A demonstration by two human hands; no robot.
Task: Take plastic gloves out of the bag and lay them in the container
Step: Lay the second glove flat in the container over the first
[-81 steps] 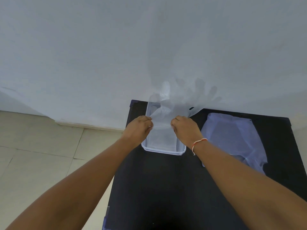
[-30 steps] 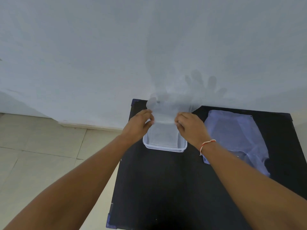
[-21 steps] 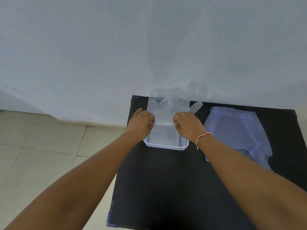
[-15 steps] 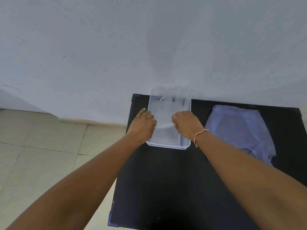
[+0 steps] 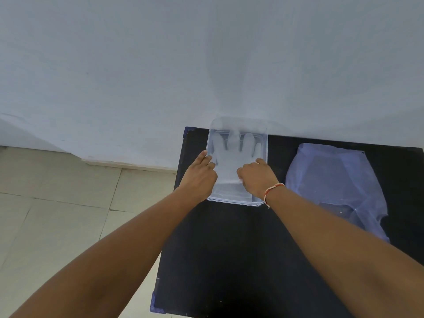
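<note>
Both your left hand (image 5: 200, 177) and right hand (image 5: 256, 177), pinching the glove (image 5: 231, 157), have lowered it flat into the container (image 5: 236, 201). Release it; the bag (image 5: 337, 182) waits at three o'clock.

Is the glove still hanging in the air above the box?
No, the glove lies flat inside the container, fingers spread toward the wall.

Pale blue-white wall (image 5: 137, 65) from 9 to 3 o'clock; beige tiled floor (image 5: 57, 214) at 8 o'clock; black worktop (image 5: 229, 260) at 5 o'clock.
</note>
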